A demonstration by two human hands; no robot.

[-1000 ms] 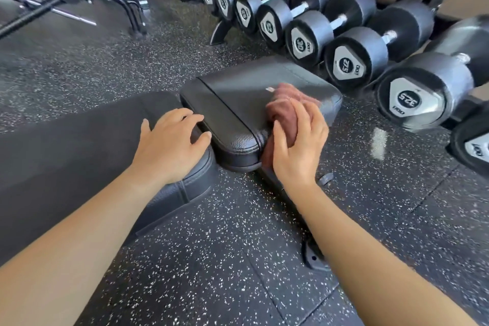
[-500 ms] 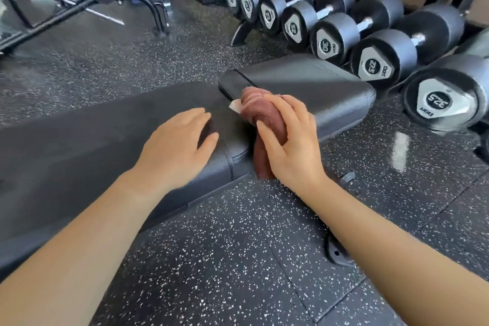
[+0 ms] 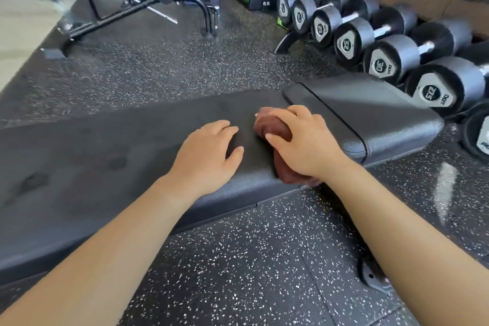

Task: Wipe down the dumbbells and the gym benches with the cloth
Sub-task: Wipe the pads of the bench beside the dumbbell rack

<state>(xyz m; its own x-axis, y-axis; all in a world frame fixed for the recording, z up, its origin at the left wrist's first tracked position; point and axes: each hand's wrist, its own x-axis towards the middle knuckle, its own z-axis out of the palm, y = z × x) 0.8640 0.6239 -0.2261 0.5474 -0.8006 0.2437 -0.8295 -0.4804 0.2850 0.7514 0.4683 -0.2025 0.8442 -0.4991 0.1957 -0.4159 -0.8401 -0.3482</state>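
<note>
Head view: a bunched reddish-brown terry cloth [image 3: 274, 130] lies on the long black padded vinyl bench pad [image 3: 92, 156], at that pad's right end and reaching down over its near edge, just beside the seam to the shorter black seat pad [image 3: 370, 111]. The right hand [image 3: 309, 145] sits on top of the cloth, fingers curled over the wad and thumb tucked against its side, pressing it onto the vinyl. The left hand [image 3: 206, 153] rests flat on the pad just beside it, fingers relaxed and loosely spread, holding nothing.

The cloth looks soft, light and limp; it should crumple wherever squeezed, so a palm-over grip on the thick middle of the wad suits it best, keeping loose ends from trailing. The pebbled vinyl looks firm with slight give and should let the cloth slide under steady pressure.

Black rubber-headed dumbbells with chrome handles [image 3: 389, 61] sit in a row on their rack beyond the seat pad's far edge, well apart from both hands. They are likely heavy and rigid, best wiped in place.
</note>
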